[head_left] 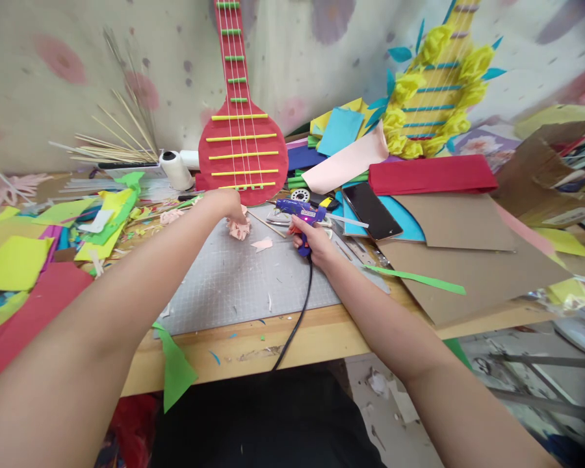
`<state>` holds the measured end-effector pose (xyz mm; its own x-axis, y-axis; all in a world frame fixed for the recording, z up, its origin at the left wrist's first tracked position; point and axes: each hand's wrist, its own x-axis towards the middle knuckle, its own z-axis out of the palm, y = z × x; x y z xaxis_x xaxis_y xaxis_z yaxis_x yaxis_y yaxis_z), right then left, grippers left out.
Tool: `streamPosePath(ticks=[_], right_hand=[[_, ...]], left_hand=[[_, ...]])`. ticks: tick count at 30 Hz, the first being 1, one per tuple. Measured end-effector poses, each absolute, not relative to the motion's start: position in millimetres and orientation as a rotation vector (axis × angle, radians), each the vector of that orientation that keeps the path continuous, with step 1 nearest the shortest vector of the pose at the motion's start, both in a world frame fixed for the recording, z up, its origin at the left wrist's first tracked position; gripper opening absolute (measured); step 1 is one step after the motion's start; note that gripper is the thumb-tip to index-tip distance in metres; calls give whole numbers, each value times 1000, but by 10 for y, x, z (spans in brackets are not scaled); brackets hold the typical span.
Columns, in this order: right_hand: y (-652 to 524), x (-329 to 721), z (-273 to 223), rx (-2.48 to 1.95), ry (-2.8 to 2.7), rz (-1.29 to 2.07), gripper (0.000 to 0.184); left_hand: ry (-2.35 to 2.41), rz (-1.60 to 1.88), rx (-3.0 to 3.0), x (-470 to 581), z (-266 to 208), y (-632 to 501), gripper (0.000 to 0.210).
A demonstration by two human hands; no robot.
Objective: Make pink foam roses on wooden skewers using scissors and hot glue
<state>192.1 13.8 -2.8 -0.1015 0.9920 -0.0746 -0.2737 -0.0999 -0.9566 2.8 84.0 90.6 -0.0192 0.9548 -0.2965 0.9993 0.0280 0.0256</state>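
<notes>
My right hand is wrapped round the handle of a blue hot glue gun, a glue stick poking from its rear and a black cord hanging down. Its nozzle points left. My left hand bends down over a ruffled pink paper flower and grips it; the fingertips are mostly hidden. Just right of the flower, a small notched pink paper scrap lies on the grey cutting mat. A second crumpled pink flower lies left of my left wrist.
Behind my hands a red paper lute leans on the wall; a yellow one with flowers stands right. White thread spool, phone, red paper roll and brown cardboard surround the mat. Coloured paper scraps cover the left.
</notes>
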Motion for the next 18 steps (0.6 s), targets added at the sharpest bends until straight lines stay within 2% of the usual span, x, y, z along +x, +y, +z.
streamPosePath(ticks=[8,18], right_hand=[[134,1917,-16,-1000,-1002,1468,39],[127,1912,-29,-1001,-1013,1462,38]], left_hand=[[2087,2,1978,-85,699,511,71],[2131,507,1626,-290,346,351,75]])
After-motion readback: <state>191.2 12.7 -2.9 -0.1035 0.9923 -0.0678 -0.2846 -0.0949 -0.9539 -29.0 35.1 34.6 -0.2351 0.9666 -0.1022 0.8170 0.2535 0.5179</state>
